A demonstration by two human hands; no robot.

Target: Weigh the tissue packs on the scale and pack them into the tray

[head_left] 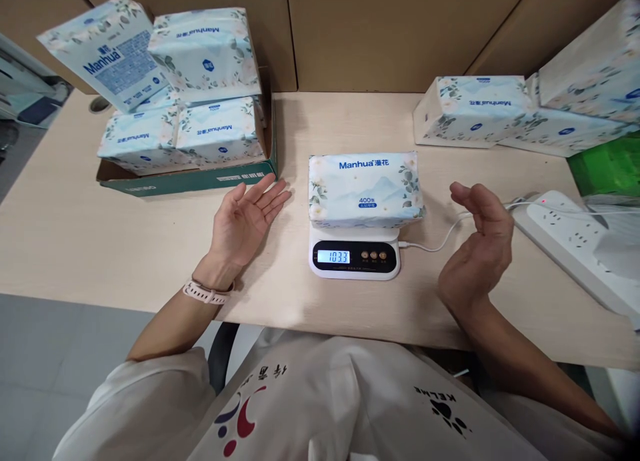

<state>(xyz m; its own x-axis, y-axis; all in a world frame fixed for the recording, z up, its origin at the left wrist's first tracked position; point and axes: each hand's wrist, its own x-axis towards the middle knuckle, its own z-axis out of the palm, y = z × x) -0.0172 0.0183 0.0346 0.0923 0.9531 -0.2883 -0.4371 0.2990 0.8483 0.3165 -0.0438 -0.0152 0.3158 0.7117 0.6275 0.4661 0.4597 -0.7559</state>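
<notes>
A pack of tissues (364, 189) printed with "Manhua" lies flat on a white digital scale (355, 266), whose lit display reads 103.3. To the left of the pack, my left hand (249, 217) rests palm up with its fingers stretched out, holding nothing. It is near the front edge of a green box (200, 181) filled with several more tissue packs. My right hand (477, 241) is raised on the other side of the scale, fingers a little curved and apart from the pack. Nothing shows in it.
More tissue packs (475, 111) are stacked at the back right, beside a green package (607, 164). A white power strip (575, 241) lies on the right of the table, and a white cable (435, 247) runs from the scale towards it. Cardboard (390, 34) stands along the back.
</notes>
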